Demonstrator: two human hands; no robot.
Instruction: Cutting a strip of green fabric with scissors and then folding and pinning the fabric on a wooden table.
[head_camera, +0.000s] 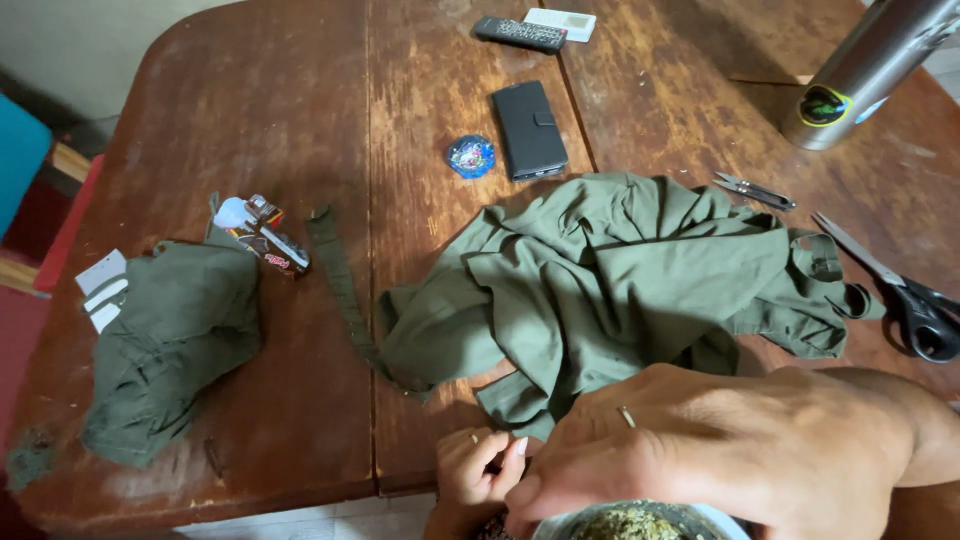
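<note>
Right hand (740, 455) arched over a round container (640, 522) of green-brown flakes at the near table edge — fingers curled down on its rim. Left hand (478, 478) just beside it, fingers pinched narrow; whether it holds anything, I cannot tell. Olive garment (610, 280) lies crumpled beyond the hands — black-handled scissors (905, 290) at right.

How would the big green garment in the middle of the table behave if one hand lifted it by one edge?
The green garment would probably go floppy and hang down, since it lies in soft, crumpled folds. It looks fairly light for its size, being thin cloth. Its loose belt loops could perhaps snag the scissors lying beside them.
</note>
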